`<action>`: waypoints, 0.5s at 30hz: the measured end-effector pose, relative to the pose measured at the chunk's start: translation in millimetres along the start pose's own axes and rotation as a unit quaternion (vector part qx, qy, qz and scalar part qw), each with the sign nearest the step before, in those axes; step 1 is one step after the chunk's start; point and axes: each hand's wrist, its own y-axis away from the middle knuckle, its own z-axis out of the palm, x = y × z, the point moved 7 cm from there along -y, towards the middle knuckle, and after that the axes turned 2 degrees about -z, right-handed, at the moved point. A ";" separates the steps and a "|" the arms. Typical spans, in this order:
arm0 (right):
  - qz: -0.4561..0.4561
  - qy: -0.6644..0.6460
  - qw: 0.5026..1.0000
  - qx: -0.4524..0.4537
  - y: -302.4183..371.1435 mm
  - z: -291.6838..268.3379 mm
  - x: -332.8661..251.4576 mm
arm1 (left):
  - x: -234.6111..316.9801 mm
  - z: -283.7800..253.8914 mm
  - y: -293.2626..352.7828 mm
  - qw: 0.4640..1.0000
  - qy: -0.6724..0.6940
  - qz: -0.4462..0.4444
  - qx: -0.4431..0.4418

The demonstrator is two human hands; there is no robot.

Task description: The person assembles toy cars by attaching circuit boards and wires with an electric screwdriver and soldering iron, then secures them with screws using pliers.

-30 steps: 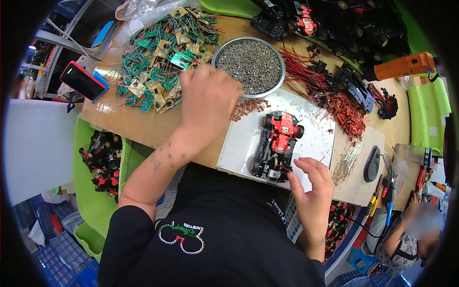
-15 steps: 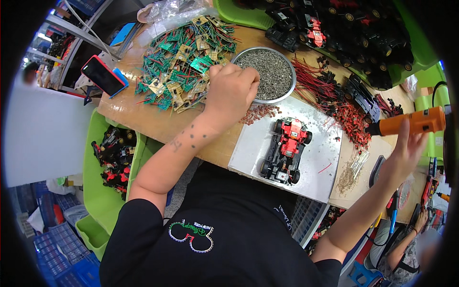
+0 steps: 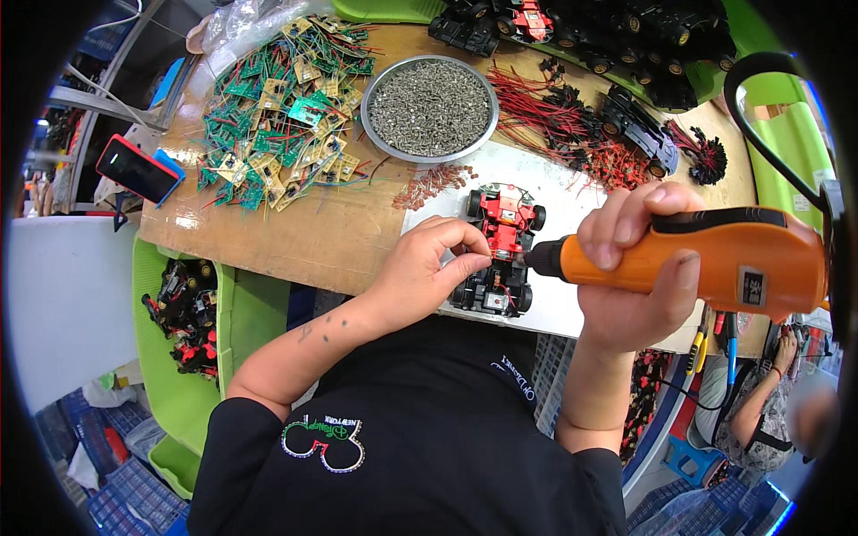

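Observation:
A toy car chassis, red and black with dark wheels, lies upside or open-side up on a white board. Over its left side my left hand pinches thumb and forefinger together; whatever is between the fingertips is too small to make out. My right hand is wrapped round an orange electric screwdriver, held nearly level. Its dark tip points left and comes close to my left fingertips above the chassis. Beyond my hands stands a round metal bowl full of small silver screws.
Wired circuit boards are heaped at the back left. Red and black wires lie right of the bowl, near another car body. Green bins of car parts stand left and at the back. A phone leans far left; another person sits right.
My left hand has left the screw bowl and come down to the chassis, fingers pinched. My right hand has brought the screwdriver in from the right, and its tip is now above the chassis.

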 end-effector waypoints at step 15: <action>-0.012 -0.006 1.000 0.001 0.5 7.5 -0.4 | 6.4 5.5 -1.2 0.984 -0.124 0.124 0.036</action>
